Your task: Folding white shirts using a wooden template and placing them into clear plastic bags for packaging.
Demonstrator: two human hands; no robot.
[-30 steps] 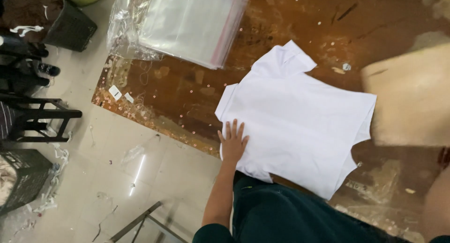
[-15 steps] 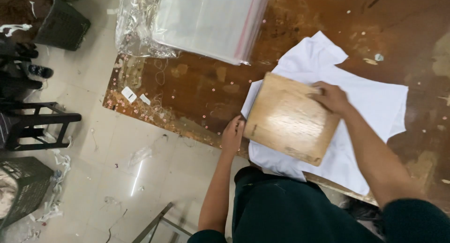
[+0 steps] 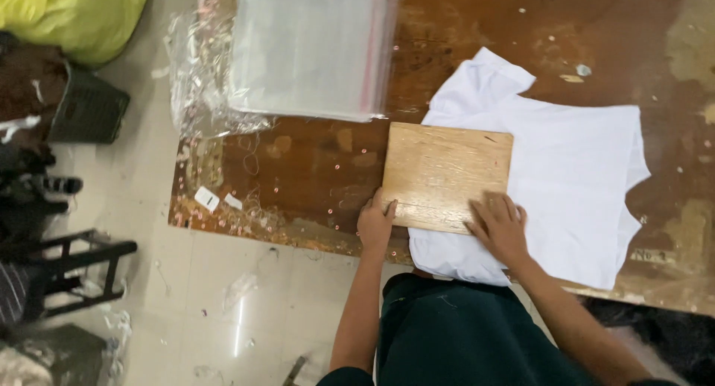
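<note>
A white T-shirt (image 3: 573, 177) lies spread flat on a worn brown table (image 3: 477, 51). A rectangular wooden board (image 3: 447, 170) lies on the shirt's left part, its left edge past the cloth. My left hand (image 3: 375, 223) grips the board's near left corner. My right hand (image 3: 500, 226) rests flat on the board's near right corner and on the shirt beside it, fingers spread.
A stack of clear zip bags (image 3: 309, 51) lies on the table's far left, on crumpled plastic wrap (image 3: 197, 95). Left of the table are a yellow sack (image 3: 74, 17), a dark crate (image 3: 86, 114) and a black stool (image 3: 71, 270) on the tiled floor.
The board came in from the right, was set onto the shirt and now lies squared along its left part. My left hand moved from the shirt's hem to the board's corner.
</note>
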